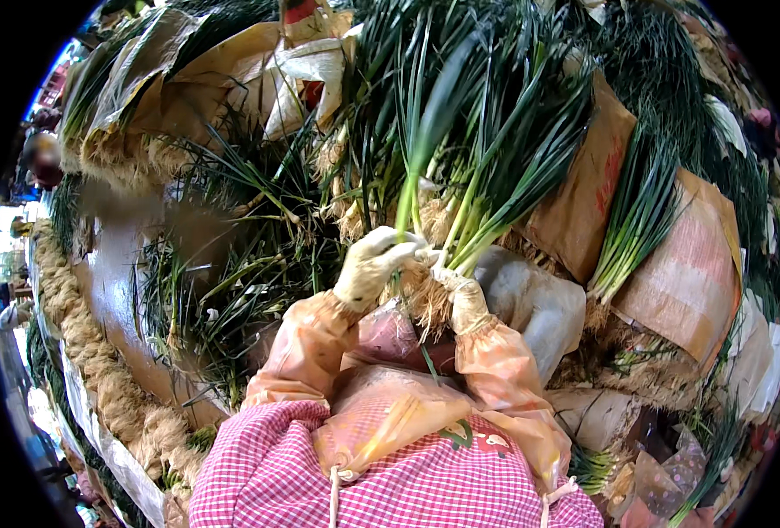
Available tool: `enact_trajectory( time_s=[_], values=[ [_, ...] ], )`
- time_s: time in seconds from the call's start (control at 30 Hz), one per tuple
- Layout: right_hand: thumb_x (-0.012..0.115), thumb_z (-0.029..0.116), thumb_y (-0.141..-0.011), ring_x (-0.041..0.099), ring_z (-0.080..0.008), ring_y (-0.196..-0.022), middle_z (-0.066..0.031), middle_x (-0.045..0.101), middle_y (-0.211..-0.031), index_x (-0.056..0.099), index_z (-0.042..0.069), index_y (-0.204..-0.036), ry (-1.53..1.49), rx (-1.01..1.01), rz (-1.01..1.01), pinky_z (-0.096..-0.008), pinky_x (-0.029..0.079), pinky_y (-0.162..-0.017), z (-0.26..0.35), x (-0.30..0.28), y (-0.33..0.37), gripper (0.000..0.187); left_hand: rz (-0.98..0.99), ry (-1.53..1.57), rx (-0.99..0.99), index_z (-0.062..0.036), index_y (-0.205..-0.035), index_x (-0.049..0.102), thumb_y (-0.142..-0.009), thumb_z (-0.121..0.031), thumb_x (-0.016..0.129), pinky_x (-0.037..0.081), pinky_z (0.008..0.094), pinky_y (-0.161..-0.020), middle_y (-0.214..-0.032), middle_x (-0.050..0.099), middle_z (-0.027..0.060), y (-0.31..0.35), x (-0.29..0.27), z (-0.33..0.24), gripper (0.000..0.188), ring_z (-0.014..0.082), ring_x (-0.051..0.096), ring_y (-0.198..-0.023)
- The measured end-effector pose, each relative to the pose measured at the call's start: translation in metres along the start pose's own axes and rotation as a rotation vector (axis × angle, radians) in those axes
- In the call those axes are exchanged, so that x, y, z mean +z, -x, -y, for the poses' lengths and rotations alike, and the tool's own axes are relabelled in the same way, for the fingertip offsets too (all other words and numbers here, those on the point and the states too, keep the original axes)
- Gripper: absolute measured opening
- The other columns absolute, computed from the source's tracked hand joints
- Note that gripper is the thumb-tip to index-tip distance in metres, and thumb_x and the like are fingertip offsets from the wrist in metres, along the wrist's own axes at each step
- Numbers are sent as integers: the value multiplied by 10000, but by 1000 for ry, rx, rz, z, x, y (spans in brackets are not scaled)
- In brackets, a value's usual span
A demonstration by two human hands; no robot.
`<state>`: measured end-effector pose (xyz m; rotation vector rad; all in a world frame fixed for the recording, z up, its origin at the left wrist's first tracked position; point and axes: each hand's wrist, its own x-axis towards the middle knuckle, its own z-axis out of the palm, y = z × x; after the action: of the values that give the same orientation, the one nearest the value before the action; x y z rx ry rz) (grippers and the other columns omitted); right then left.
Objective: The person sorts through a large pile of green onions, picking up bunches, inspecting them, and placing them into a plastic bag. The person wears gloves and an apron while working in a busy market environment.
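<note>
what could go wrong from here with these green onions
The thick stalk at the left hand might crack if squeezed hard. Some green onions could slip from the right hand, since their leaves fan out widely. The hanging roots may snag or break.

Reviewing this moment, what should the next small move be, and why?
Probably the left hand should bring its green stalk in against the bunch in the right hand, since that stalk stands apart from the bunch and the two hands are close together.

Heaped long dark-green spring onions (522,97), flat tan woven sacks (684,273) and straw-coloured fibrous root ends (91,343) indicate a produce-handling area.
</note>
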<state>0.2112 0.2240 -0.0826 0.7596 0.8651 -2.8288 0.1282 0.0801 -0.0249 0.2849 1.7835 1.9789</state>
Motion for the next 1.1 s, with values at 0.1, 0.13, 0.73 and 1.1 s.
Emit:
enact_trajectory(
  time_s=[0.1, 0.13, 0.73, 1.1],
  values=[
    [614, 13, -778, 590, -151, -849, -73, 608, -942, 579, -3, -1042, 89, -38, -11, -248, 485, -774, 0, -3, 0, 267, -404, -121, 223, -57, -1021, 626, -899, -146, 550, 479, 247, -691, -792, 647, 43, 21, -32, 20, 169, 117, 614, -773],
    [614, 12, -776, 590, -159, -853, -76, 605, -951, 571, -4, -1051, 51, -6, 15, -257, 485, -778, 2, 1, 2, 278, -622, -24, 114, -75, -1014, 636, -904, -167, 549, 474, 266, -728, -775, 646, 26, 27, -50, 33, 168, 120, 609, -761],
    [670, -49, -713, 586, -150, -761, -39, 589, -852, 572, 18, -962, 268, -33, 115, -258, 484, -699, 2, -7, 1, 276, 44, -545, 128, -25, -843, 660, -869, -177, 598, 456, 298, -630, -725, 611, 93, 6, -6, 35, 166, 188, 583, -666],
    [667, -61, -703, 561, -122, -758, -28, 603, -851, 512, 26, -1054, 418, -110, 5, -238, 476, -706, -10, -2, -3, 394, -54, -702, -185, -21, -903, 644, -850, -399, 591, 452, 304, -632, -743, 620, 117, -40, -6, 23, 385, 188, 589, -678]
  ],
)
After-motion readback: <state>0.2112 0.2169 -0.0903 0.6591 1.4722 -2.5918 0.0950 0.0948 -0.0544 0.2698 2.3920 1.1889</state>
